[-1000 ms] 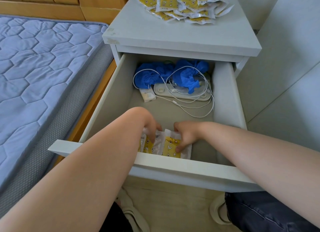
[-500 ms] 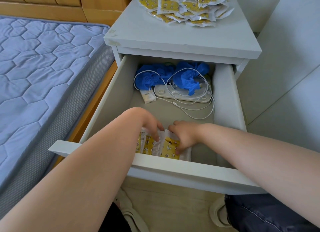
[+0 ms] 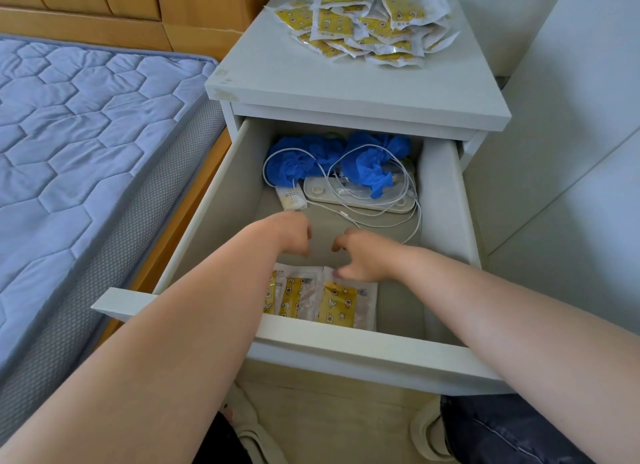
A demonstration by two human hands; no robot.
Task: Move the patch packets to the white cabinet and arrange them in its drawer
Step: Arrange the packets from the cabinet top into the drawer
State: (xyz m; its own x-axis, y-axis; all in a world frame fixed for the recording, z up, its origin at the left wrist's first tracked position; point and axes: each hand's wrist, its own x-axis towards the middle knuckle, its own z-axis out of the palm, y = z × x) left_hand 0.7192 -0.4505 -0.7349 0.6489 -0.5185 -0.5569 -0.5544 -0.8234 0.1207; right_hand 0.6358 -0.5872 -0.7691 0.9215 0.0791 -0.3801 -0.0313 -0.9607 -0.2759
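In the drawer (image 3: 346, 349), near its front, the left hand (image 3: 294, 233) hovers loosely curled and holds nothing. A few patch packets (image 3: 337, 302) lie flat in a row below. The right hand (image 3: 365, 257), also empty, hangs just over them. The pile (image 3: 370, 23) on the white cabinet (image 3: 311, 85) is far larger, so most of the job seems left.

glossy clear-and-yellow plastic patch packets (image 3: 337, 304) lie in the matt white painted drawer (image 3: 363, 351); crumpled blue gloves (image 3: 367, 165), smooth white cable (image 3: 408, 200), quilted blue cloth mattress (image 3: 86, 134), varnished wooden headboard (image 3: 104, 9).
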